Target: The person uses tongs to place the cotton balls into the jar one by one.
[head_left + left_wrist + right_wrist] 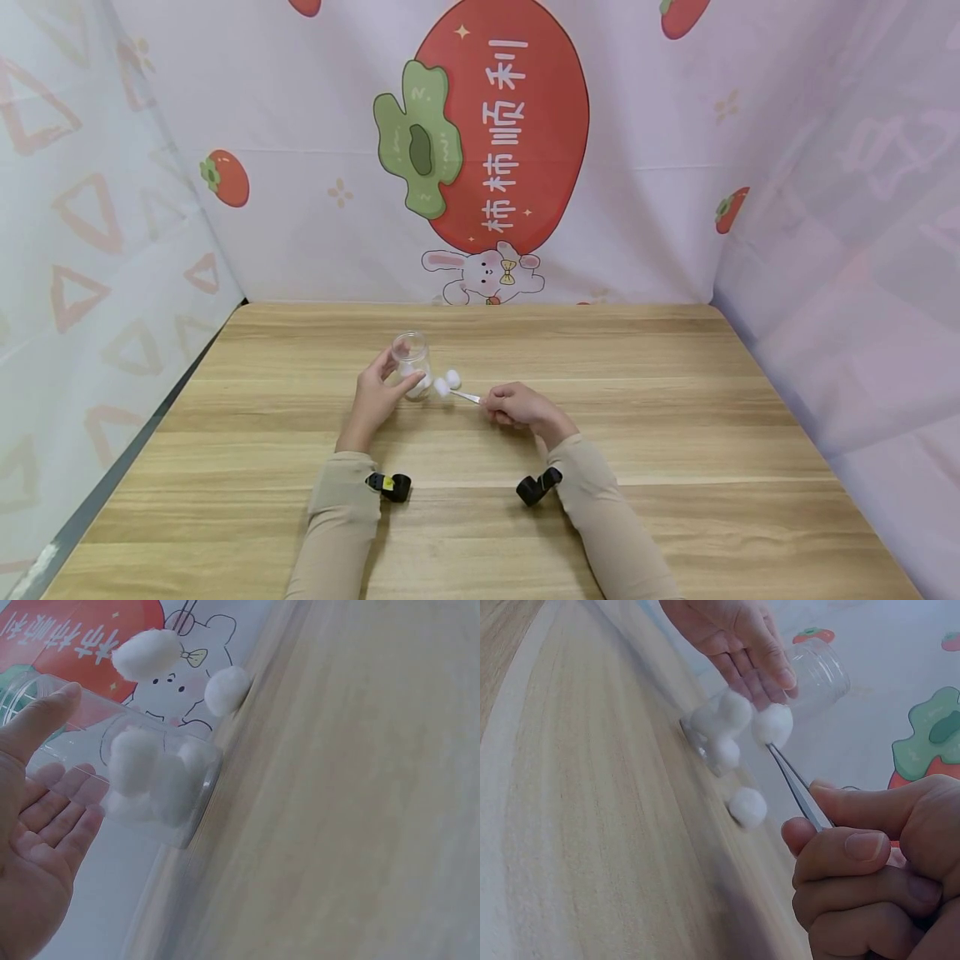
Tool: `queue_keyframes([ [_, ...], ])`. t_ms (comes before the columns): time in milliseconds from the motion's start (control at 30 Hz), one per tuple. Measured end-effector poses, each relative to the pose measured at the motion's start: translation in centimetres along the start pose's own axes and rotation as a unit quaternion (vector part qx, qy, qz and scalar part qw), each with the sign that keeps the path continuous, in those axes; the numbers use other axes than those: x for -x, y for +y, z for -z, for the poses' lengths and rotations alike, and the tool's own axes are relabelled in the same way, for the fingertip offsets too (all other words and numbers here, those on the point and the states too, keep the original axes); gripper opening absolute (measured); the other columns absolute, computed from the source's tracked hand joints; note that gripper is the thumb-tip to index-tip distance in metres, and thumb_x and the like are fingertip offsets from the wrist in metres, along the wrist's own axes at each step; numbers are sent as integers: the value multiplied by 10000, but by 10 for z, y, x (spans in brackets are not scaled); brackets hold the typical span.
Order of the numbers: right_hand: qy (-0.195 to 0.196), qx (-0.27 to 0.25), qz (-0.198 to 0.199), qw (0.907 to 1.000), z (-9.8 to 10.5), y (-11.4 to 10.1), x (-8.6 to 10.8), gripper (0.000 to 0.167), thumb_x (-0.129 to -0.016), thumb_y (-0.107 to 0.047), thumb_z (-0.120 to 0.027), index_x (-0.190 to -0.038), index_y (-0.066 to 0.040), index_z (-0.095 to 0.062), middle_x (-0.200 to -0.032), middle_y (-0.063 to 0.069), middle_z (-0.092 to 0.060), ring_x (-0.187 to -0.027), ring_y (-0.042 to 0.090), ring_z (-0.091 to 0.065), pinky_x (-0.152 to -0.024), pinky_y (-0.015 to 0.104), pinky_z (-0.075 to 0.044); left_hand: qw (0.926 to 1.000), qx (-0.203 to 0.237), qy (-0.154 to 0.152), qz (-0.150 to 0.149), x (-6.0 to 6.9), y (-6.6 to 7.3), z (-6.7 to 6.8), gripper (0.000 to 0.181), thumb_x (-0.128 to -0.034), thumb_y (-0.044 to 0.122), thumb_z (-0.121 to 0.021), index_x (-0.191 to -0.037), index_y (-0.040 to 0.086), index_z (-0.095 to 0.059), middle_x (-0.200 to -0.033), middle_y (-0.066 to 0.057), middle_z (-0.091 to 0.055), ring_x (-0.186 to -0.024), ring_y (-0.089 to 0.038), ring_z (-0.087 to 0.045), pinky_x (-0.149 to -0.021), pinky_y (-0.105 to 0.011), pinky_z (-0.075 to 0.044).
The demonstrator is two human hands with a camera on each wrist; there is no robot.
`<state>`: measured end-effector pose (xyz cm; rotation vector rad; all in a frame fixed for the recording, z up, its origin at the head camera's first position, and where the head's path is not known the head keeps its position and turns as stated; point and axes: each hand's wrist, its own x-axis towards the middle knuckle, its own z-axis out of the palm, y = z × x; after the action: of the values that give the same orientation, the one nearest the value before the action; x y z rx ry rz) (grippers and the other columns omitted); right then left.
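My left hand holds an open clear jar upright on the table, thumb on one side and fingers on the other. Several white cotton balls lie in the bottom of the jar, seen through its wall in the left wrist view. My right hand grips metal tweezers, whose tips pinch one cotton ball. That ball is off the table, just right of the jar and below its rim. Another cotton ball rests on the table beside the jar.
The wooden table spreads around both hands. Behind it hangs a printed cloth with a large persimmon and a rabbit, and more cloth hangs at both sides. Black wrist cameras are strapped at both sleeves.
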<state>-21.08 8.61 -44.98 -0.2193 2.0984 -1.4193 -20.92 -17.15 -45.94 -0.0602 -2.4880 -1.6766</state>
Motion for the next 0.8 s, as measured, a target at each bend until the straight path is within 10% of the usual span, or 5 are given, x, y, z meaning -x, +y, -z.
queue_keyframes([
  [800, 167, 7, 290, 9994, 13, -17, 16, 309, -981, -204, -530, -685, -118, -539, -515, -78, -398, -446, 48, -293, -390, 153, -191, 9999, -75, -121, -28, 1, 4, 1, 728, -819, 206, -770, -1433, 30, -421, -1415, -203, -529, -1323, -351, -512, -1184, -429, -406],
])
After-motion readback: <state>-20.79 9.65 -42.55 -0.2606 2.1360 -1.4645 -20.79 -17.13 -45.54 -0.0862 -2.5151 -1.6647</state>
